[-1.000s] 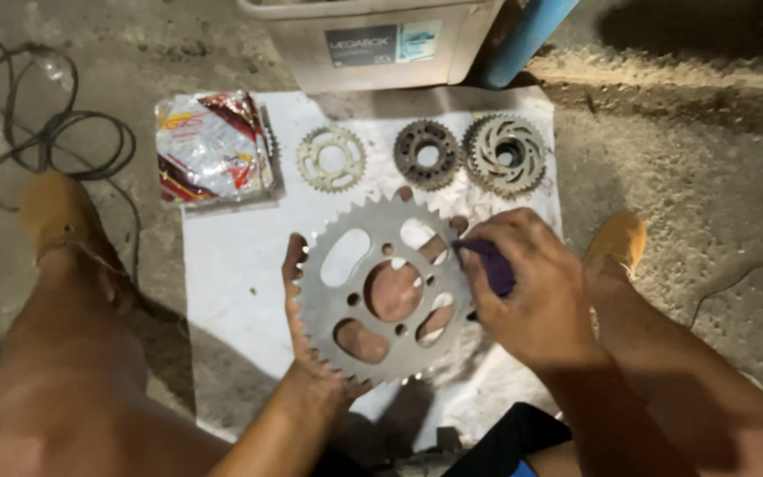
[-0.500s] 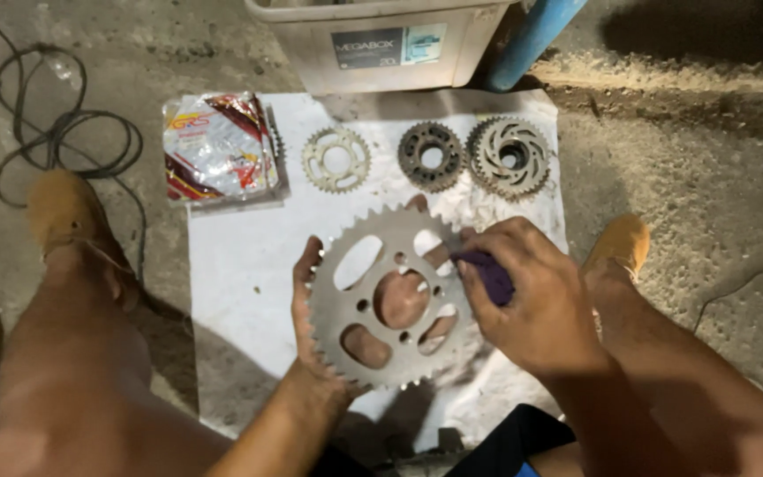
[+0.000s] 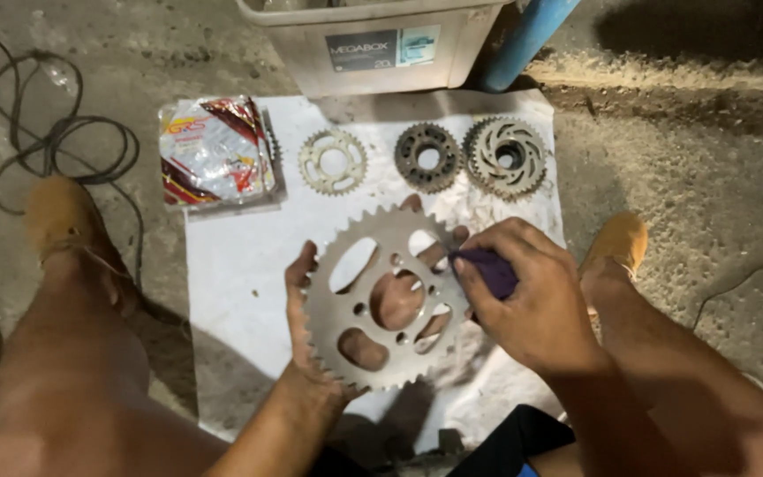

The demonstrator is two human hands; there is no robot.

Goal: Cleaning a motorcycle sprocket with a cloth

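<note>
My left hand [image 3: 311,340] lies palm up under a large silver sprocket [image 3: 381,300] and holds it flat above the white sheet [image 3: 240,291]. Fingers show through the sprocket's cut-outs. My right hand [image 3: 532,296] grips a dark purple cloth [image 3: 486,269] and presses it against the sprocket's right rim. Three smaller sprockets lie in a row at the far edge of the sheet: a pale one [image 3: 333,162], a dark one [image 3: 426,157] and a larger silver one [image 3: 507,157].
A red and white plastic packet [image 3: 215,152] lies at the sheet's left corner. A grey plastic box [image 3: 373,40] and a blue pipe [image 3: 527,35] stand behind. A black cable [image 3: 55,146] coils on the concrete at left. My knees and tan shoes flank the sheet.
The sprocket and both hands have stayed in place; my right hand has shifted slightly with the cloth along the sprocket's right edge.
</note>
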